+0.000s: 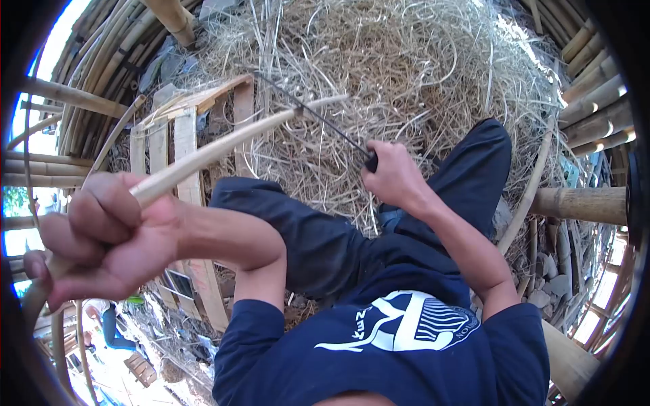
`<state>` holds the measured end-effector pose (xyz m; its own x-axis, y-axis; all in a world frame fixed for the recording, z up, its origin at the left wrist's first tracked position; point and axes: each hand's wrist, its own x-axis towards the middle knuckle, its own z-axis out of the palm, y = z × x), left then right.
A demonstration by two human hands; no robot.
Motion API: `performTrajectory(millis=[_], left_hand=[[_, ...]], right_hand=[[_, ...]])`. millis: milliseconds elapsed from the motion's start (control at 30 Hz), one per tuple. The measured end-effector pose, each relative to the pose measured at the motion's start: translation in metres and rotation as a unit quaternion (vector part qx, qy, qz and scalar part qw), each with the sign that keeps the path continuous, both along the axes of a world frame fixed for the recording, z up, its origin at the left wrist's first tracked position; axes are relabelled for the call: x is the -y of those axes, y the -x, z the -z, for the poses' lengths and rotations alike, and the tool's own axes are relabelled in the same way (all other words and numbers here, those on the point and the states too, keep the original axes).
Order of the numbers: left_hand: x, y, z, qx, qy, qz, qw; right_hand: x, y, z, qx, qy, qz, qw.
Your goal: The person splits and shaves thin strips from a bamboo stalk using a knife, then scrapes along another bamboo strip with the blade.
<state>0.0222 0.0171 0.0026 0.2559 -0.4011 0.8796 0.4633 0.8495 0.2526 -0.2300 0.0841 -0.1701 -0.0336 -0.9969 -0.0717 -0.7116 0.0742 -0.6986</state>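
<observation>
My left hand (pixel 112 237) is raised at the left, its fingers wrapped round a pale bamboo stick (pixel 217 150). The stick slants up and to the right, narrowing towards its far tip. My right hand (pixel 394 174), in front of my lap, is closed on the dark handle of a long knife (pixel 330 126). The knife shows almost edge-on as a thin dark line. Its blade crosses the stick near the far end and appears to touch it there. Part of the handle is hidden inside my right fist.
Curly pale shavings (pixel 379 61) cover the ground ahead of my legs. A slatted wooden pallet (pixel 184 145) lies to the left. Bamboo poles (pixel 579 205) form the sides around me. At lower left, another person (pixel 112 325) is partly visible in the distance.
</observation>
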Motion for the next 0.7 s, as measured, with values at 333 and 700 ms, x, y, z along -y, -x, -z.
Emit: performTrajectory(millis=[333, 700], left_hand=[[-0.009, 0.013, -0.003, -0.023, -0.021, -0.028, 0.999], [-0.007, 0.009, -0.005, -0.002, -0.004, 0.088, 0.996]], right_hand=[[0.002, -0.018, 0.012, 0.027, -0.029, 0.02, 0.999], [-0.002, -0.032, -0.035, 0.082, 0.039, -0.062, 0.994]])
